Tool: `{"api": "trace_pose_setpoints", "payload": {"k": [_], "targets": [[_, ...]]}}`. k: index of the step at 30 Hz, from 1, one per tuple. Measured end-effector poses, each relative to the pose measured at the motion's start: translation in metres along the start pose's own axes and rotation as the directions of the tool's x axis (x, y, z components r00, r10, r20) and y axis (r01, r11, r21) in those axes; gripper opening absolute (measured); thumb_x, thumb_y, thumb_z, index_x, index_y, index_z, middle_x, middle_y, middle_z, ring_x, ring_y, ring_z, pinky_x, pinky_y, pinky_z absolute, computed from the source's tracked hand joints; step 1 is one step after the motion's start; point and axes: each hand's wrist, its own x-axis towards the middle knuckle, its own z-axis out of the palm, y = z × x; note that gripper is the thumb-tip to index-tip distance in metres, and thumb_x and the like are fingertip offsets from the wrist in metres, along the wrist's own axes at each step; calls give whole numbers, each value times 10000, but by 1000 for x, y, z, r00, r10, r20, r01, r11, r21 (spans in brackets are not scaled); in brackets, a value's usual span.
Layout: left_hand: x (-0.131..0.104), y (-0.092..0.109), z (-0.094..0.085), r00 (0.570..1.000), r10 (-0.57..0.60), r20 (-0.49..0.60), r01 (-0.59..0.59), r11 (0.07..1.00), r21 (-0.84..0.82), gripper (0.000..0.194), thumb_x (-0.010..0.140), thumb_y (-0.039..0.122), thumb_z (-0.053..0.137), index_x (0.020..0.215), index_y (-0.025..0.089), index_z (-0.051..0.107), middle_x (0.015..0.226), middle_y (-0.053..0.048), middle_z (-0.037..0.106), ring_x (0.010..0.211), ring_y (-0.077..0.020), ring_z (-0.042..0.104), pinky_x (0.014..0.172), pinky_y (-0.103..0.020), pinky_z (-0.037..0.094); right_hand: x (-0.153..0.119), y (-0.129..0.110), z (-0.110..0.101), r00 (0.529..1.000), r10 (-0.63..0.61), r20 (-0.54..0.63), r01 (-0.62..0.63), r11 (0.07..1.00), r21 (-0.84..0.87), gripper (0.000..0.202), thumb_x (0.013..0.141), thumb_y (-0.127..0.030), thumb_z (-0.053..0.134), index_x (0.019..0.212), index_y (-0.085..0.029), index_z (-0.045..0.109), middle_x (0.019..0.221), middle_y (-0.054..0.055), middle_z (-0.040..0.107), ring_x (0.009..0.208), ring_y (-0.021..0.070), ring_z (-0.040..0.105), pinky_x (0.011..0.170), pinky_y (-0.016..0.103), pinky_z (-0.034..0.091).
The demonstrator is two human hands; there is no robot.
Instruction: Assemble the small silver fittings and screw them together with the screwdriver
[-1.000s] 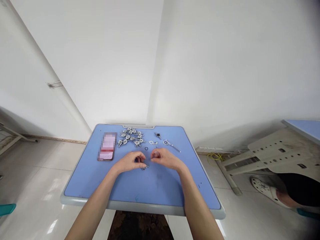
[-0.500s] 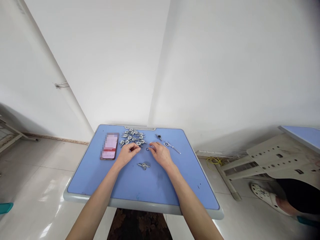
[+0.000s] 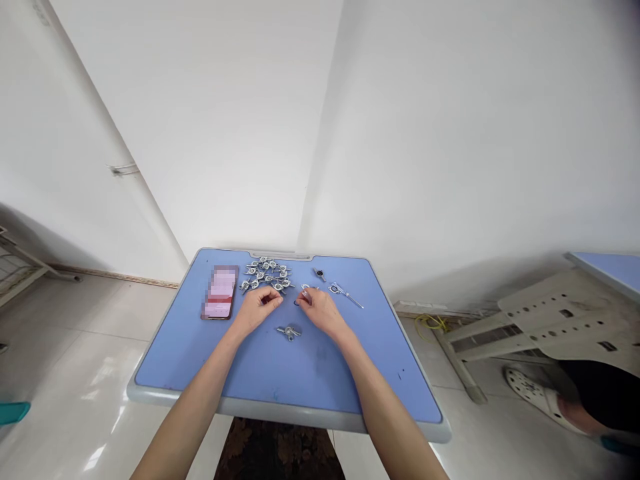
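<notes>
My left hand (image 3: 259, 310) is closed in a pinch over the blue desktop, just below a heap of small metal parts (image 3: 265, 273) with round holes and thin stems. Whatever its fingers hold is hidden. Opposite it, my right hand (image 3: 320, 310) has thumb and forefinger pinched at a small dark ring (image 3: 296, 303), which is partly covered by the fingertips. Another metal part (image 3: 306, 287) shows just behind the right fingers. Nearer to me, between the forearms, lies a metal piece with several prongs (image 3: 289, 333).
The blue desk (image 3: 300, 380) has a grey rim. A phone (image 3: 220, 292) with its screen lit lies at the left. A slim screwdriver-like tool (image 3: 353, 298) and a dark-centred metal part (image 3: 319, 274) lie at the right. Another desk (image 3: 560, 320) and a person's shoe (image 3: 530, 393) are farther right.
My right fingers have come down and inward to the dark ring, which lay apart from them before. My left hand has hardly moved. The view has shifted slightly.
</notes>
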Motion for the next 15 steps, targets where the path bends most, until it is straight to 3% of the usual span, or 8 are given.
{"api": "trace_pose_setpoints", "payload": {"k": [5,9,15], "targets": [[-2,4,4,998,38,46,-39,999,25,187,838,335,581,846,173,674,822,-32,643,740,-155,552,662,-255,397,-7,-4,-5,998,-37,48,24,967,255,207,821,-344,527,763,-167,618,639,-12,556,604,126,479,582,244,385],[-3,6,7,996,30,89,-31,1000,3,186,834,336,598,824,162,663,794,-29,634,717,-147,536,651,-252,391,-11,-10,-5,996,-32,82,-17,847,531,214,749,-369,595,720,-159,625,616,-22,528,593,114,451,595,254,373],[-7,13,6,984,5,176,-1,1000,-23,155,826,275,591,746,151,640,748,-18,620,725,-138,535,662,-243,388,-17,-12,-13,982,-76,173,-32,835,549,194,734,-352,619,706,-160,616,609,-32,500,586,102,408,572,251,334]]}}
